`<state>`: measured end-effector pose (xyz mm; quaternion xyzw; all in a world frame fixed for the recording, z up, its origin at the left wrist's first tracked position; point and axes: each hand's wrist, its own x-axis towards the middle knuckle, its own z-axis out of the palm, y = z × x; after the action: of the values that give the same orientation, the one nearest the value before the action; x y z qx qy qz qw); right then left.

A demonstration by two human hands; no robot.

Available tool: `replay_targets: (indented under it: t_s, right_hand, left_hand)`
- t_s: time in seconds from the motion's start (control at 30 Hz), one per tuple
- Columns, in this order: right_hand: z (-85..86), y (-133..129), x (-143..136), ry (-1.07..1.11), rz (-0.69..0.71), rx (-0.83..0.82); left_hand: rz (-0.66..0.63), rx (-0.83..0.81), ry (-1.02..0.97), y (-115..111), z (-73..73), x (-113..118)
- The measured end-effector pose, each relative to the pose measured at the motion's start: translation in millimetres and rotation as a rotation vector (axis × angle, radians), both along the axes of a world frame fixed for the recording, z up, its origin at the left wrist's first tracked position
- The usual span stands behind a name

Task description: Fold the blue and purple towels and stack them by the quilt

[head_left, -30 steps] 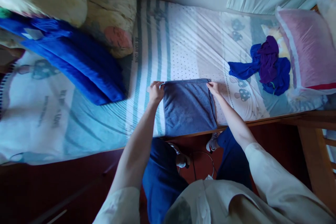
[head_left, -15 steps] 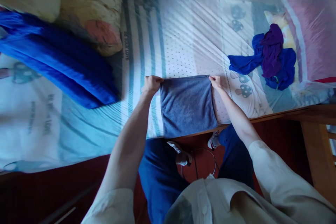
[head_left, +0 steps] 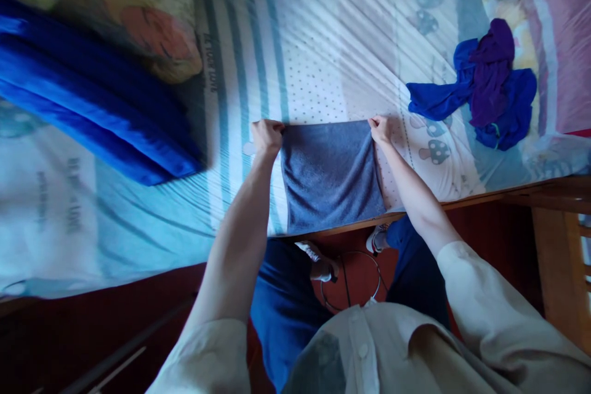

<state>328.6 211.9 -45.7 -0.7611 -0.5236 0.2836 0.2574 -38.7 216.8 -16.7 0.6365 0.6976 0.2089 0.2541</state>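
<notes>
Grey-blue cloth [head_left: 330, 178] was spread at the edge of the bed [head_left: 314, 31], mostly flat, creases unsmoothed; its far corners were pinched in closed fingers of left hand [head_left: 266, 136] and right hand [head_left: 380, 130]. Blue-and-purple fabric [head_left: 492, 77] was bunched, unfolded.

Bedsheet [head_left: 318, 31] open beyond towel [head_left: 332, 172]; blue fabric [head_left: 96, 95] (bulky) blocks left, crumpled clothes [head_left: 492, 89] right.

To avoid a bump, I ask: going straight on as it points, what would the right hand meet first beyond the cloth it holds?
Past the cloth, the right hand would likely meet only the sheet; nothing else stands in line up to the picture's edge. The hand's height is unclear.
</notes>
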Motion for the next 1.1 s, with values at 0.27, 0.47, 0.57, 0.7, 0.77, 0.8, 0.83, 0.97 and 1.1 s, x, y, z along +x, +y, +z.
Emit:
replay_targets:
  t_s: [0.27,0.47,0.57,0.7,0.77,0.8,0.83,0.97,1.1]
  right_hand:
    - [42.7,-111,9,0.081,0.174,-0.063]
    - [52.1,-152,14,0.336,0.152,-0.178]
    - [48.6,-151,10,0.380,0.142,-0.176]
    - [42.5,-151,14,0.344,0.103,-0.191]
    - [40.9,-152,20,0.311,0.069,-0.206]
    - [41.0,-153,23,0.295,0.060,-0.219]
    - [42.0,-155,24,0.275,0.058,-0.233]
    - [53.0,-170,10,0.074,0.039,-0.142]
    - [63.2,-209,-24,-0.103,-0.003,0.019]
  left_hand:
    - [-0.383,0.095,0.012,-78,26.5,23]
    - [-0.342,0.059,-0.023,-110,4.7,38]
    - [-0.317,0.071,-0.032,-110,1.0,41]
    - [-0.321,0.064,-0.018,-108,2.0,40]
    - [-0.325,0.053,-0.011,-108,2.5,40]
    - [-0.326,0.048,-0.011,-107,2.9,40]
    - [-0.324,0.045,-0.013,-107,3.5,41]
    - [-0.283,0.035,-0.024,-116,10.8,47]
    - [-0.157,0.012,-0.024,-160,23.2,56]
